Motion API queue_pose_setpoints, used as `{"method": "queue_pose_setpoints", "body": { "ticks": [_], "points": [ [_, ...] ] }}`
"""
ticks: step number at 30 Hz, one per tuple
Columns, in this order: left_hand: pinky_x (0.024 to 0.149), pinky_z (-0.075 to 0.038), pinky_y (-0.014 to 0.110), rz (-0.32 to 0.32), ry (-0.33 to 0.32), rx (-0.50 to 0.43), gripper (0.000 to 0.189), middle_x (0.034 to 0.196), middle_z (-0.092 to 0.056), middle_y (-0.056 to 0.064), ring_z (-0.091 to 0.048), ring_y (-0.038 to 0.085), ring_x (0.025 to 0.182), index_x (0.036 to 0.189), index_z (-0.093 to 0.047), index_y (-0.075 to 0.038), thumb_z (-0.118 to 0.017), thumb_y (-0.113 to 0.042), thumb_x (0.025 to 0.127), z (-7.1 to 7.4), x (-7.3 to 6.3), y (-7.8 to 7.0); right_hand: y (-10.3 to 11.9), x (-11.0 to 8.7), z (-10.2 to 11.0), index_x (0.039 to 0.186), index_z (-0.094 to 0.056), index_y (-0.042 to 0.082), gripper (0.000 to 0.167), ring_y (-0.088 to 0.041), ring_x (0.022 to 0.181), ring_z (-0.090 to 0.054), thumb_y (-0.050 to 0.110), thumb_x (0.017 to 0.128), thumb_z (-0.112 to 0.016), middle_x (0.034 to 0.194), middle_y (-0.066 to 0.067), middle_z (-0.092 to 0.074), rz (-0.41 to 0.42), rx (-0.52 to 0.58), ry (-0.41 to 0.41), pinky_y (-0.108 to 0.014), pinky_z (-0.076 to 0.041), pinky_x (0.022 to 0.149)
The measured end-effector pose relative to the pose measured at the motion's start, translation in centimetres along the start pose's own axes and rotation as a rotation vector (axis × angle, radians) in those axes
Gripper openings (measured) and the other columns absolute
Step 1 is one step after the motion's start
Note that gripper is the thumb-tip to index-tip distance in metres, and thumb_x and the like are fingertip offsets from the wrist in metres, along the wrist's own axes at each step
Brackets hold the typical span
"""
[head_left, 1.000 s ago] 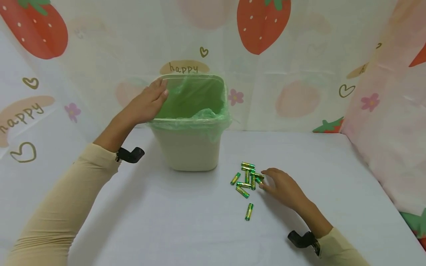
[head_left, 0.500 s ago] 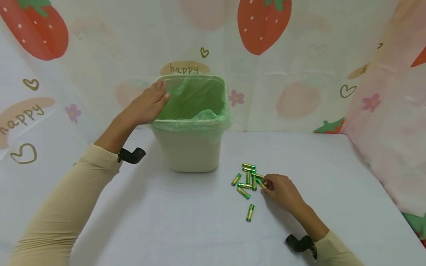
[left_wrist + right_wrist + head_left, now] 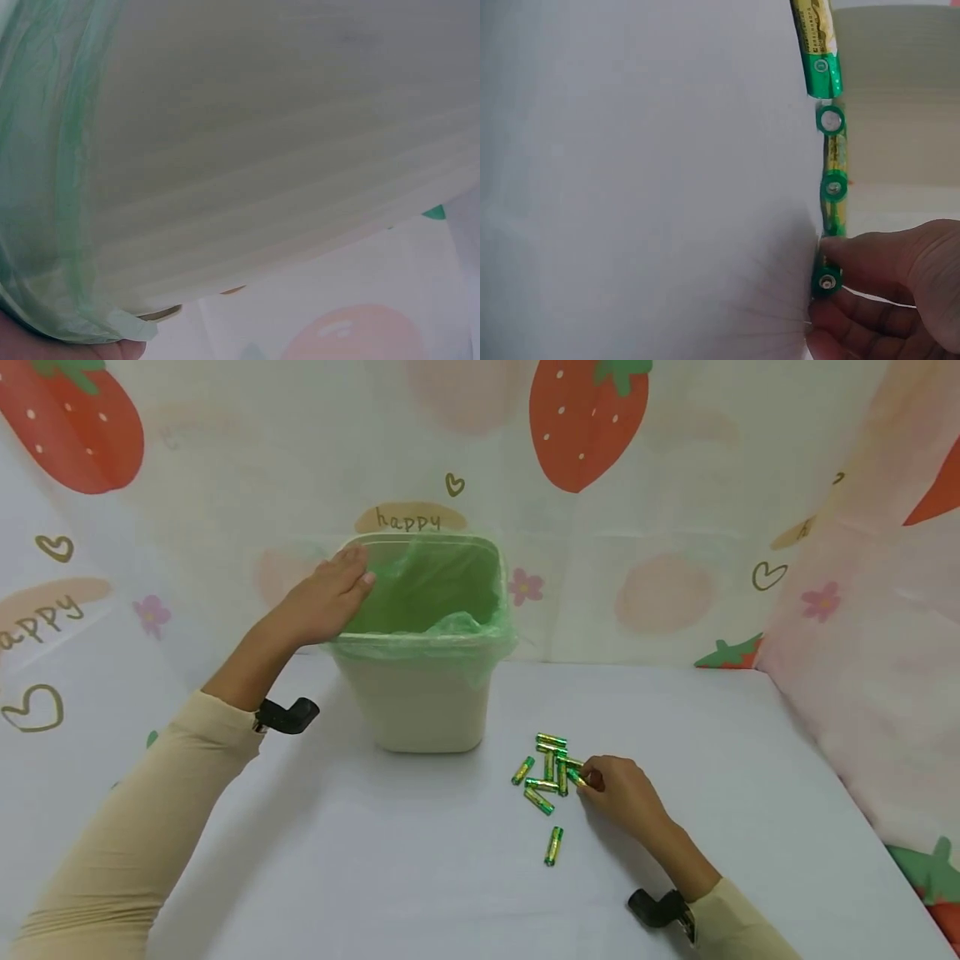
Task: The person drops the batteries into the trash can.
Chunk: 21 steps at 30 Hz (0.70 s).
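A pale trash bin (image 3: 420, 702) with a green bag liner (image 3: 472, 647) folded over its rim stands near the back of the table. My left hand (image 3: 322, 597) holds the bin's left rim, with a fingertip (image 3: 131, 349) showing past the liner's edge in the left wrist view. Several green-and-gold batteries (image 3: 538, 802) lie in a loose cluster right of the bin. At the cluster's right side my right hand (image 3: 618, 789) pinches one battery (image 3: 827, 281) between thumb and fingers, low at the table. One battery (image 3: 553, 847) lies apart, nearer to me.
A white cloth covers the table (image 3: 390, 860). Behind it hangs a strawberry-print backdrop (image 3: 667, 510), and more printed cloth (image 3: 862, 693) slopes along the right side. A black wrist camera (image 3: 288, 717) sits on the left wrist, another (image 3: 656, 910) on the right.
My right hand has lowered slightly and its thumb and fingers have come together on a battery at the cluster's right edge. The left hand stays on the bin's rim.
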<state>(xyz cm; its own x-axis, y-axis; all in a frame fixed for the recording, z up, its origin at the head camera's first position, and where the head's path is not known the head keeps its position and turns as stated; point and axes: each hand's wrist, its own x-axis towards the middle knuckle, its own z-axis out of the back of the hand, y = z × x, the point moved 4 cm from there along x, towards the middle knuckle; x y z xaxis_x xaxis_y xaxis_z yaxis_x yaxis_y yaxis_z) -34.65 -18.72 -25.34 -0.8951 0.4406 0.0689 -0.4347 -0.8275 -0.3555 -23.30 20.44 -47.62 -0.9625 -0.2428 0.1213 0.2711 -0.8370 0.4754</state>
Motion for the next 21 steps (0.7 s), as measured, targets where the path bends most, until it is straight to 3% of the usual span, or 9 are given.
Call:
{"method": "queue_pose_setpoints", "body": {
  "ticks": [4,12,21],
  "points": [
    [0.124,0.003,0.053,-0.005,0.005,0.003,0.063,0.165,0.003,0.03,0.006,0.04,0.154,0.156,-0.001,0.012,-0.02,-0.029,0.113,0.2,-0.4,0.2,0.5,0.3,-0.1,0.095,-0.075,0.002,0.012,-0.012,0.068,-0.052,0.005,0.085,-0.08,0.075,0.002,-0.062,0.0,-0.033,0.015,-0.029,-0.045,0.06],
    [0.124,0.004,0.052,0.002,0.033,0.009,0.064,0.165,0.007,0.029,0.009,0.038,0.154,0.157,0.001,0.011,-0.018,-0.032,0.113,0.0,0.0,-0.2,0.9,0.0,1.7,0.092,-0.079,0.003,0.01,-0.014,0.07,-0.055,-0.001,0.083,-0.078,0.078,0.0,-0.066,0.014,-0.028,0.014,-0.03,-0.047,0.062],
    [0.124,0.003,0.053,0.021,0.022,0.024,0.064,0.166,0.006,0.028,0.008,0.038,0.154,0.157,0.0,0.011,-0.019,-0.032,0.113,0.0,-0.4,0.1,2.4,0.5,3.8,0.092,-0.081,0.003,0.011,-0.01,0.071,-0.058,-0.002,0.082,-0.081,0.082,0.001,-0.068,0.128,-0.001,-0.032,-0.025,-0.05,0.061]
  ]
}}
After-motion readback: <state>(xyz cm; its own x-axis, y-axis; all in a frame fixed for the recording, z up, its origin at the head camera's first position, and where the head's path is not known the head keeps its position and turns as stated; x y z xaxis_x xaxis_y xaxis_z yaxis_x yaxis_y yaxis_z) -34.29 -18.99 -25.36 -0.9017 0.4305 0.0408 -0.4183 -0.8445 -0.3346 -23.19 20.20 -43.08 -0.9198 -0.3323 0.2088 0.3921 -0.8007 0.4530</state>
